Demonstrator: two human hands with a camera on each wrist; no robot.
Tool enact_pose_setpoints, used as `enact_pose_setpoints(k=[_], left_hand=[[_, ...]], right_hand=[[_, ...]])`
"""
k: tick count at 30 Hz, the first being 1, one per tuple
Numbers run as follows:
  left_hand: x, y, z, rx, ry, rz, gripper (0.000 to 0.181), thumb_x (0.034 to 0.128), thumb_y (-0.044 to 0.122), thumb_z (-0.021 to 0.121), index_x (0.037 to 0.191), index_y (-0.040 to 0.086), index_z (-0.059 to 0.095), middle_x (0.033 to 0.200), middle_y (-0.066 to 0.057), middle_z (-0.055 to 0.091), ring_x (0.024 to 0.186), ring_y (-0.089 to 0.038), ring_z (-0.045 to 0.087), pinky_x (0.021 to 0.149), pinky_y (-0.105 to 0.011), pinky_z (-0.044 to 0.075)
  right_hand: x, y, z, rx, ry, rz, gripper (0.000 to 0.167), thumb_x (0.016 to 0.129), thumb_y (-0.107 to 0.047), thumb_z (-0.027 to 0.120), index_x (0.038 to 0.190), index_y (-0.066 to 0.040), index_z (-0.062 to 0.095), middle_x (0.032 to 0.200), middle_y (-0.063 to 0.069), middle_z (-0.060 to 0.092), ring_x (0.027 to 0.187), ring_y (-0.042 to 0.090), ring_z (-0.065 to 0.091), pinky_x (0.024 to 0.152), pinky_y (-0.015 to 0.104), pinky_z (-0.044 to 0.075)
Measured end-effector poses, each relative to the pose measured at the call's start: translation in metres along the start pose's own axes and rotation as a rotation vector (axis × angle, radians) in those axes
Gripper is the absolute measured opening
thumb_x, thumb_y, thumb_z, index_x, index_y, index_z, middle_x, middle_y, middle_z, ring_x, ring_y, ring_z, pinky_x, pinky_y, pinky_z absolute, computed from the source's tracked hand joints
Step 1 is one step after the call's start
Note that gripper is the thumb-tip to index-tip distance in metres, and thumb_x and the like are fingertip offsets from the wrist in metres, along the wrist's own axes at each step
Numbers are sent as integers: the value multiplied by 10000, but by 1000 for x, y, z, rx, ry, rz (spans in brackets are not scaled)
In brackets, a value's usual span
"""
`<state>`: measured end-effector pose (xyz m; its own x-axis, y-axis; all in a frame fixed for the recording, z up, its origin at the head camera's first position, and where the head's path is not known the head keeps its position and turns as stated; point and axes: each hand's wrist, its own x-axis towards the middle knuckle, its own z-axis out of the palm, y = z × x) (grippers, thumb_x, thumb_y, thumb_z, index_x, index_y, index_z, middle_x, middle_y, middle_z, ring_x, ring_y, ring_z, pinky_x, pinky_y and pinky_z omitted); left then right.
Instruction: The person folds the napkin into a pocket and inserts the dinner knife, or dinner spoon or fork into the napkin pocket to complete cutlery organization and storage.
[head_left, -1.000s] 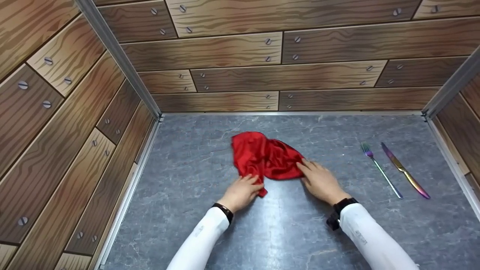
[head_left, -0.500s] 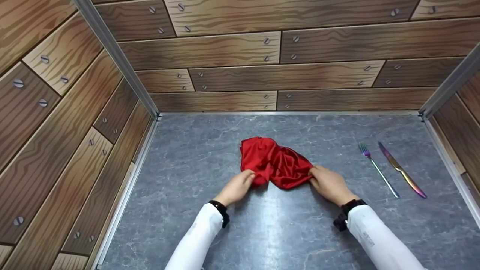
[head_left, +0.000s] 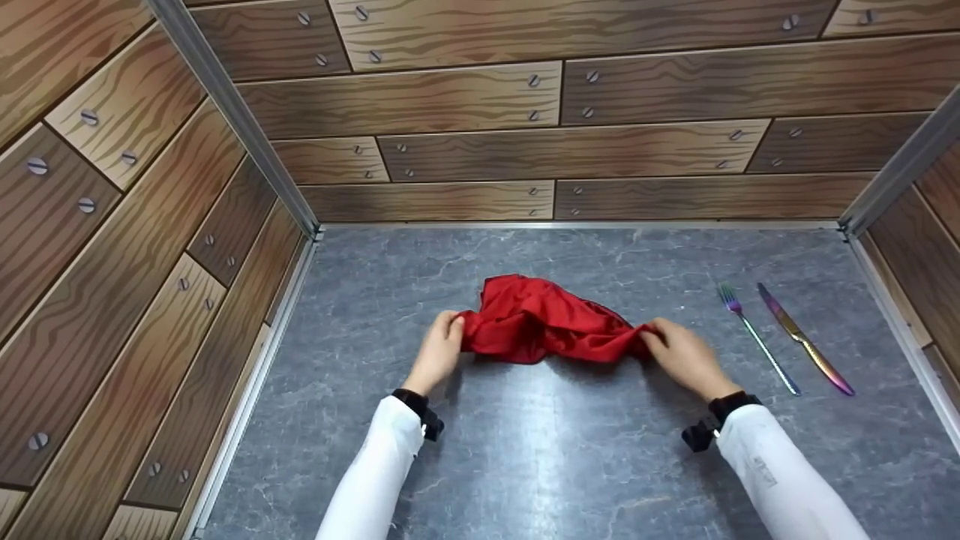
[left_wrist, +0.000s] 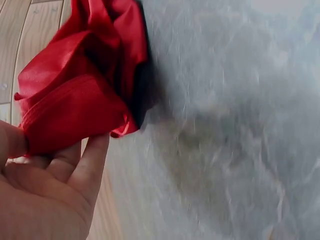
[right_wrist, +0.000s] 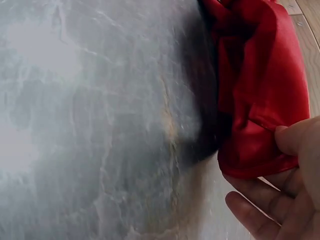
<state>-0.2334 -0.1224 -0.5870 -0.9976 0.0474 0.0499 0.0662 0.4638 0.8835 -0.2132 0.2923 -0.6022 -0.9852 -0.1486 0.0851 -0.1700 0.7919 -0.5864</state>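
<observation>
We note red cloth (head_left: 544,319) left of fork (head_left: 756,337), creased, stretched between two hands, near edge raised off grey surface (head_left: 360,315). Left hand (head_left: 437,352) at cloth end farther from fork: thumb and fingers pinching edge. Right hand (head_left: 686,356) at cloth end nearer fork, just beside it: thumb on top, fingers beneath, pinching corner. We see knife (head_left: 801,337) just right of fork, apart from it. Wood-plank wall (head_left: 465,157) beyond fork.
</observation>
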Motion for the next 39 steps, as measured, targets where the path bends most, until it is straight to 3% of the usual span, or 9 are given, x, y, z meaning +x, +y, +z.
enact_pose_setpoints(k=[5,9,15,18,24,28,34,36,39], left_hand=[[2,-5,-9,36,57,-25,202,1063,121,510,1188,14,628,1172,-162,658,1132,-291,602,996,-445,470],[3,-8,-12,58,50,-29,182,1050,113,519,1151,23,640,1122,-147,662,1061,-274,609,941,-429,489],[-7,-7,-13,139,-117,27,196,1023,158,560,1148,64,677,1035,-77,674,951,-218,614,867,-400,511],[-12,-3,-9,202,-199,60,179,1033,194,560,1136,97,670,1019,-40,675,937,-193,619,866,-403,517],[-23,3,6,250,-275,60,117,1055,227,545,1094,135,605,906,11,626,783,-143,582,741,-359,511],[-28,7,18,213,-272,40,104,1074,208,521,1108,125,574,812,26,553,697,-126,524,653,-327,473],[-31,20,36,141,-231,52,153,1093,178,475,1200,90,542,841,9,571,733,-123,522,694,-321,467],[-32,25,42,108,-224,54,170,1097,185,462,1218,87,530,829,11,575,717,-119,524,682,-318,472],[-35,32,50,57,-220,62,170,1097,182,455,1227,87,511,804,26,544,693,-107,506,657,-313,469]], right_hand=[[2,7,-7,4,45,8,201,1031,-152,588,1137,-5,677,996,173,703,908,362,648,806,567,502],[5,13,-14,-26,93,28,233,1026,-130,576,1170,21,681,1085,239,705,1008,437,623,853,607,480],[9,18,-16,-40,185,96,297,995,-75,538,1240,23,673,1222,292,615,1130,497,558,927,628,446],[9,19,-14,-8,196,175,374,996,-99,515,1323,60,600,1232,316,559,1143,506,546,925,624,446],[7,13,-6,25,235,267,452,951,-71,527,1365,107,492,1236,345,481,1116,524,502,919,617,424],[5,1,3,30,325,222,367,877,-20,550,1233,63,572,1230,314,473,1119,521,482,919,615,405],[2,-23,22,36,388,86,236,881,-36,606,1110,11,636,1293,270,464,1220,474,427,937,613,404],[1,-31,28,26,358,35,210,877,-33,619,1078,4,665,1257,254,528,1205,462,460,946,608,411],[-2,-42,37,43,226,-16,174,886,-35,631,1034,-36,722,1127,167,666,1101,388,585,920,539,467]])
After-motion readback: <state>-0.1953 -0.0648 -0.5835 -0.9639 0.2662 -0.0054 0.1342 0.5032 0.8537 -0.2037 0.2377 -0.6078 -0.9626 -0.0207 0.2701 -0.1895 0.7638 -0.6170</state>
